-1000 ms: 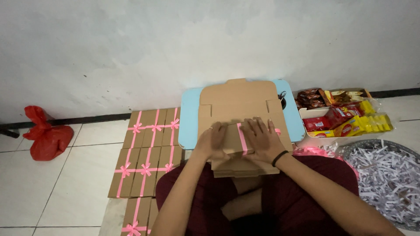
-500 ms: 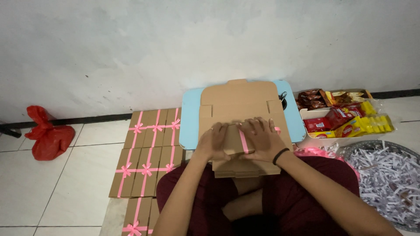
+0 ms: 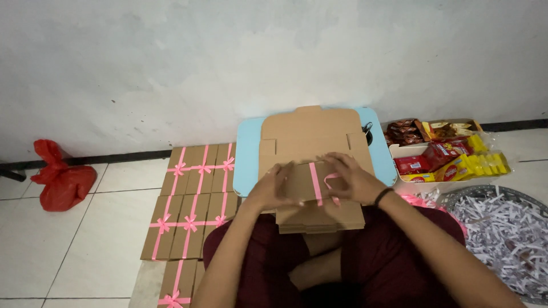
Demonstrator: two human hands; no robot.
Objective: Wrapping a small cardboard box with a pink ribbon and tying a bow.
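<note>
Over her lap, the left hand and right hand clasp a small box, its pink ribbon wrapped but not bowed, while many finished boxes lie beside her.

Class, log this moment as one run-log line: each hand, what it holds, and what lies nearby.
left hand: holds small cardboard box | right hand: on box, at pink ribbon | left: ribboned boxes | right: snack tray
</note>
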